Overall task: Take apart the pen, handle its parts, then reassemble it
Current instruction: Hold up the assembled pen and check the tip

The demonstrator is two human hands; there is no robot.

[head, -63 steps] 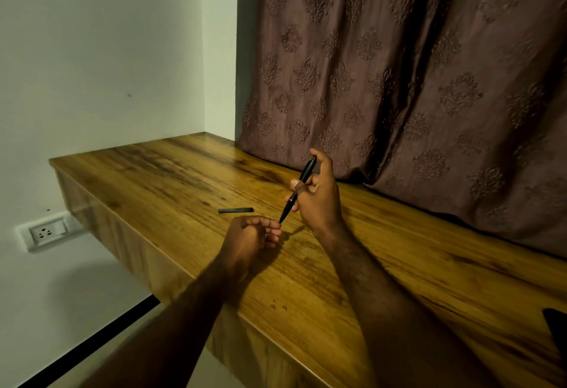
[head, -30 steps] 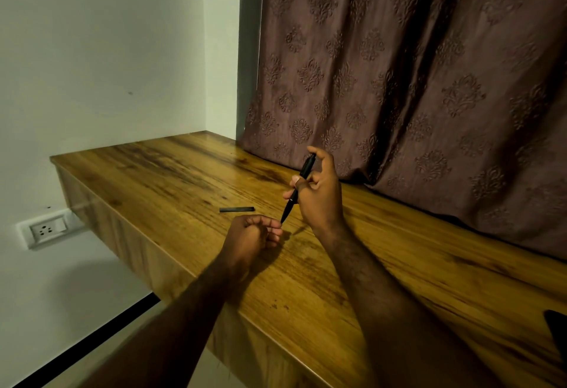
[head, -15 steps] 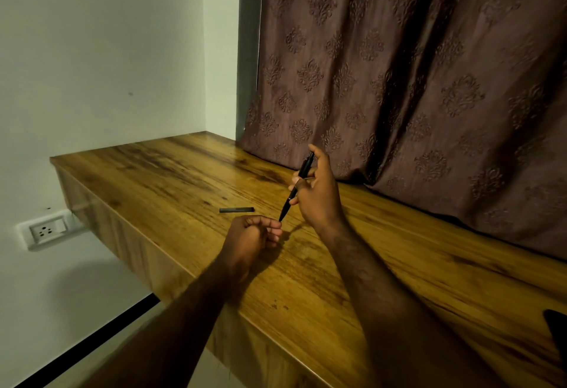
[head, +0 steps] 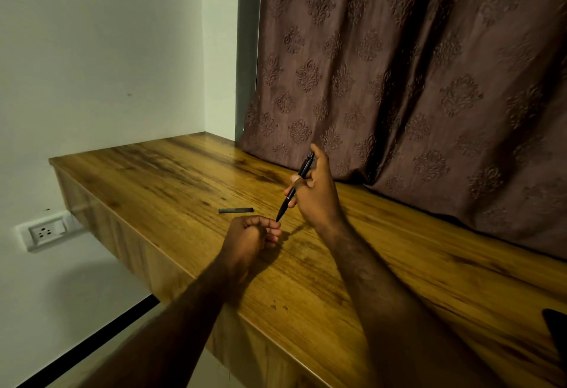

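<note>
Gripping the pen [head: 294, 188] is the right hand [head: 317, 200], fingers wrapped round the middle of the black barrel and the thumb up near the top end. One pen, held at a slant above the surface [head: 171, 173], its pointed tip aimed down and to the left. That tip sits right by the knuckles of the left hand [head: 250, 239]; touching or just apart, I cannot tell.

The left hand is curled into a fist and rests on the wood near the front edge. Whether anything sits inside that fist is hidden.

One loose black piece [head: 236, 210], slim and straight, lies flat on the surface just beyond the left hand, apart from both hands.

Any print on the pen or on the loose piece is too small to read.

Off to the left, one white wall socket [head: 46, 232] sits below the surface's edge. A brown curtain [head: 399, 65] with an embossed motif hangs behind, its hem on the wood. One dark object [head: 557, 332] pokes in at the right edge, too cut off to identify.
</note>
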